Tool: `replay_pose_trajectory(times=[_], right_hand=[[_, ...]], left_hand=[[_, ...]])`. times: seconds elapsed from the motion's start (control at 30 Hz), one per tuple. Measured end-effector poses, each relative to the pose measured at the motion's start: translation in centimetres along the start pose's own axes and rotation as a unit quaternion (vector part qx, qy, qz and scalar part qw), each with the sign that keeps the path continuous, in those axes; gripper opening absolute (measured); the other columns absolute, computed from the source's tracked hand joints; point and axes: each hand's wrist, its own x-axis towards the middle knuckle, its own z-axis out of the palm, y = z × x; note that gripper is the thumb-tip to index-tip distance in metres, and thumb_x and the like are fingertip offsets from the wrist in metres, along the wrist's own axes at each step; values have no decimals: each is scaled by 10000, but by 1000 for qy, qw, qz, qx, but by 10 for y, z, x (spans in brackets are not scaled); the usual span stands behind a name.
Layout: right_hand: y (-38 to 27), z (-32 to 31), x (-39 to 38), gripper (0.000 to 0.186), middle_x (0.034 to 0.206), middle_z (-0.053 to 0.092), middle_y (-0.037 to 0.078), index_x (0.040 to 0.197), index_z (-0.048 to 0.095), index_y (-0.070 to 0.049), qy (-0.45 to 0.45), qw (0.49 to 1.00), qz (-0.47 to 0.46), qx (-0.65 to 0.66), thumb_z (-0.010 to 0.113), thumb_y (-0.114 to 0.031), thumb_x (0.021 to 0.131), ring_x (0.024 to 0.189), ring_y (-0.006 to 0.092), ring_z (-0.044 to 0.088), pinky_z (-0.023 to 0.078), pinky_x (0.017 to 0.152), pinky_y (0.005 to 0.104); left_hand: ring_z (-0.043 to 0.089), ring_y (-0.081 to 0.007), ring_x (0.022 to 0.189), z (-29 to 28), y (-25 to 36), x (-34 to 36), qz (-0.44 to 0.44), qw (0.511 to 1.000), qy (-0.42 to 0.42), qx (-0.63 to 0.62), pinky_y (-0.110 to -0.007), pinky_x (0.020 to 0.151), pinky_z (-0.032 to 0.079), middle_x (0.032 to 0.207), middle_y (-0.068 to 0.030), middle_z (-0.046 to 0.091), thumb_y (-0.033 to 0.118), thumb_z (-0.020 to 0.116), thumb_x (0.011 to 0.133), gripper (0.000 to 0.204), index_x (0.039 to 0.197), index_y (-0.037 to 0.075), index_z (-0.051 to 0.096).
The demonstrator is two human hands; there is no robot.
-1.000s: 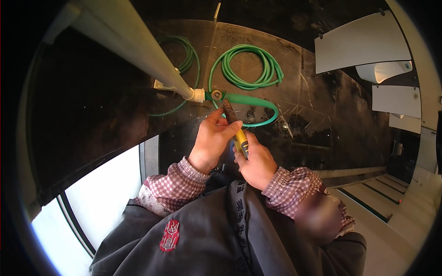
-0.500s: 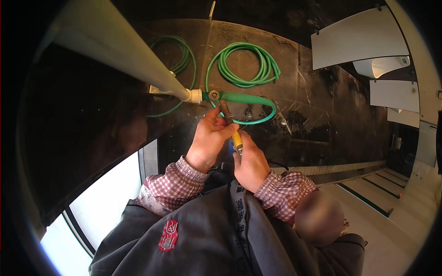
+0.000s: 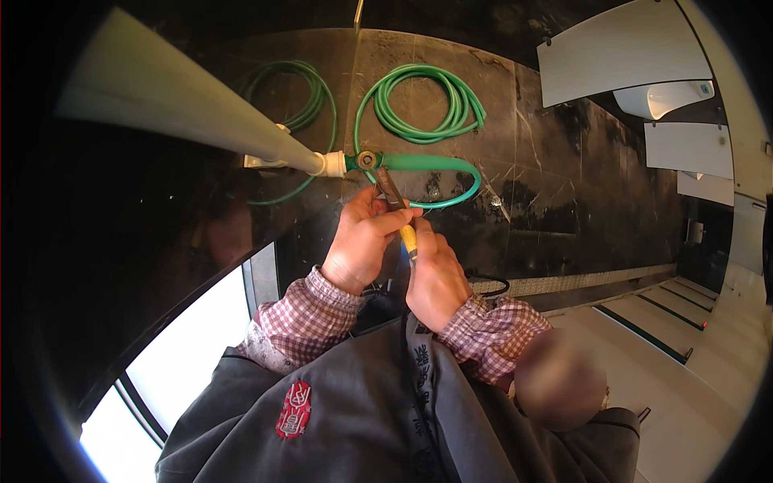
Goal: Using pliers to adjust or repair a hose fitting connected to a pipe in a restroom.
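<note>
A pliers-like tool (image 3: 392,190) with a rusty metal head and a yellow handle is held in both my hands. The fingers of my left hand (image 3: 358,241) are closed around its metal part. Lower down, my right hand (image 3: 439,270) is wrapped round the yellow handle. The tool's tip lies right beside a green tap (image 3: 366,161) with a round, brownish stem end; I cannot tell whether they touch. This tap sits on a white pipe fitting (image 3: 332,164). From its other side runs a green hose (image 3: 435,163), which bends back beneath my hands.
Beyond the tap, the coiled hose (image 3: 427,109) lies on the dark tiled floor (image 3: 539,169). A thick pale pipe (image 3: 201,97) slants in from the upper left, beside a dark reflective wall (image 3: 145,217). White partitions (image 3: 628,52) and a urinal (image 3: 664,101) stand at the right.
The tap, hose and room have shifted slightly up and left in the picture. Both hands still grip the tool, its tip still beside the tap.
</note>
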Motion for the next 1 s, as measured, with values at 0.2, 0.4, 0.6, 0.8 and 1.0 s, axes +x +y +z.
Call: replay_pose_trajectory(times=[0.2, 0.4, 0.6, 0.8, 1.0], right_hand=[[-4, -6, 2, 589, 970, 470, 256, 1231, 279, 104, -33, 997, 6, -74, 468, 59, 676, 893, 397, 494, 417, 768, 426], [-7, -16, 3, 592, 1002, 454, 249, 1239, 268, 104, -52, 994, 13, -96, 467, 50, 684, 920, 396, 485, 418, 798, 423], [-9, -18, 5, 561, 984, 459, 250, 1220, 287, 110, -48, 991, 12, -124, 473, 30, 697, 868, 381, 494, 431, 761, 411], [-5, -17, 4, 588, 980, 462, 253, 1216, 283, 112, -27, 986, -13, -165, 505, 15, 680, 850, 386, 491, 439, 733, 423], [7, -33, 4, 535, 978, 509, 277, 1097, 353, 102, 18, 1000, -15, -9, 582, -76, 646, 899, 381, 545, 453, 745, 400]], left_hand=[[562, -268, 979, -3, -3, 5, -4, 998, -14, -62, -352, 844, 467, 963, -139, 546, -55, 485, 776, 349, 1115, -46, 399], [544, -301, 1014, 11, -6, 0, 37, 989, 12, -140, -397, 887, 443, 991, -168, 539, -87, 491, 770, 475, 1198, -13, 299], [549, -250, 985, 16, -24, 0, -9, 977, 16, -211, -368, 869, 441, 1005, -164, 567, 40, 548, 818, 308, 1103, -13, 444], [592, -209, 762, 36, -30, 14, -85, 960, 95, -248, -348, 688, 491, 773, -100, 594, 142, 569, 839, 140, 831, 3, 555], [606, -270, 783, 43, -23, 12, -60, 963, 95, -246, -391, 718, 497, 725, -94, 570, 101, 555, 835, 114, 877, -4, 539]])
